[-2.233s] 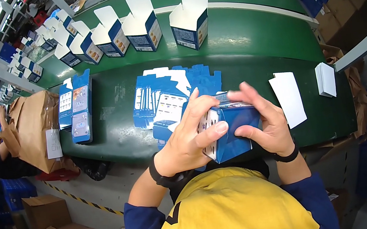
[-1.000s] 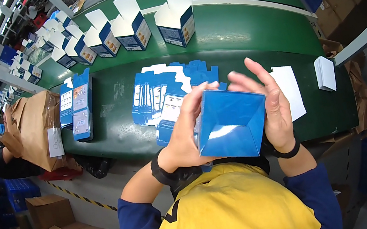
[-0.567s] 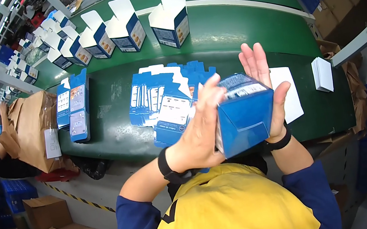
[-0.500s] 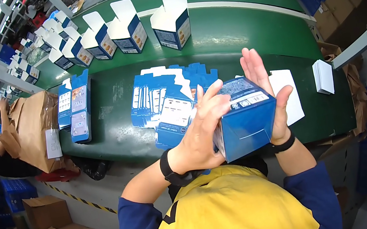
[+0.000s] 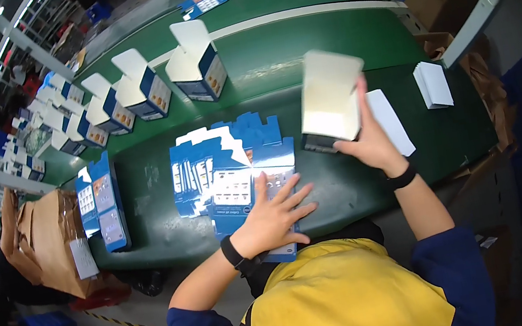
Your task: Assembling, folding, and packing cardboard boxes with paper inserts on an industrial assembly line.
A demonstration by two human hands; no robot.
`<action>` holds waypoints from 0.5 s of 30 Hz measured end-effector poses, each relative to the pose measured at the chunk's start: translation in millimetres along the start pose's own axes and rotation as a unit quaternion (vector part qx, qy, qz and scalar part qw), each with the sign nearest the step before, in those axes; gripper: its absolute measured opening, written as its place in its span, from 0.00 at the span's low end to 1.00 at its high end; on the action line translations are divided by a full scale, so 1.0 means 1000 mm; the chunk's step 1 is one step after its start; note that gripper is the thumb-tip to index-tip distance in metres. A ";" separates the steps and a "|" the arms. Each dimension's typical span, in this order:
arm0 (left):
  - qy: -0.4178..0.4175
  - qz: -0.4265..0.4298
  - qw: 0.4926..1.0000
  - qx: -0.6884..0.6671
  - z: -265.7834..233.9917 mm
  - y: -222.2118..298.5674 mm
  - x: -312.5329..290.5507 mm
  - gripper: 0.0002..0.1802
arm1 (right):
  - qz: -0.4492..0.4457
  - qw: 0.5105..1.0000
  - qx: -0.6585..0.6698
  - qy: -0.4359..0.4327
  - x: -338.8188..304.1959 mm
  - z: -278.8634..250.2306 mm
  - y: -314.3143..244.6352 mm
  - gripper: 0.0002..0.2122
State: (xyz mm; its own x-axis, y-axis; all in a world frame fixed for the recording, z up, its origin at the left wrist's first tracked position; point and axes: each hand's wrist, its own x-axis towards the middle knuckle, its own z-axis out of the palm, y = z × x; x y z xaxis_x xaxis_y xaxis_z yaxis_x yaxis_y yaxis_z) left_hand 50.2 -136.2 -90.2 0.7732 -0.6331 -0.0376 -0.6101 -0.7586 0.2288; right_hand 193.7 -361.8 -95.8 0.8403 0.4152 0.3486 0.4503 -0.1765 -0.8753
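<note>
My right hand (image 5: 375,143) grips a folded carton (image 5: 330,109) by its right side. The carton stands with its open top and raised lid flap showing a white inside; its lower blue edge is dark, and whether it touches the table I cannot tell. My left hand (image 5: 271,222), fingers spread, lies on a pile of flat blue cartons (image 5: 227,162) with white printed panels. Part of the topmost flat carton is hidden under that hand. White sheets (image 5: 388,123) lie beside my right hand.
Opened blue-and-white cartons (image 5: 200,72) stand in a row along the green conveyor (image 5: 295,38). More flat cartons (image 5: 108,204) lie at the left, next to a large brown paper-covered box (image 5: 50,235). A white stack (image 5: 433,85) sits at the right. Another person (image 5: 10,263) works at far left.
My left hand has let go of the blue carton and come down onto the flat pile. My right hand has carried the carton forward and turned it so its open white top shows.
</note>
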 end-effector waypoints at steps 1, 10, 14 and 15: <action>-0.013 -0.009 1.000 -0.001 0.005 -0.004 -0.003 0.37 | 0.012 1.000 -0.010 -0.016 -0.001 0.007 0.009 0.53; -0.004 -0.193 0.981 0.006 -0.020 -0.056 -0.028 0.34 | 0.008 0.977 -0.211 0.023 -0.024 -0.005 0.009 0.43; -0.032 -0.209 0.977 0.020 -0.025 -0.060 -0.031 0.37 | 0.136 0.909 -0.389 0.068 -0.080 -0.052 0.024 0.36; -0.033 -0.206 0.978 0.020 -0.028 -0.058 -0.031 0.37 | 0.138 0.908 -0.390 0.069 -0.090 -0.057 0.028 0.36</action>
State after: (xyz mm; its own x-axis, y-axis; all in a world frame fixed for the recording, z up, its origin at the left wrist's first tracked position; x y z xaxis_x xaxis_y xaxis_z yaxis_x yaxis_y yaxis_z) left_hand 66.6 -68.4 -74.9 0.9427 -0.2798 -0.1816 -0.2562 -0.9560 0.1426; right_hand 148.2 -455.1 -132.7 0.9592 0.1522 0.2384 0.2482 -0.8572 -0.4512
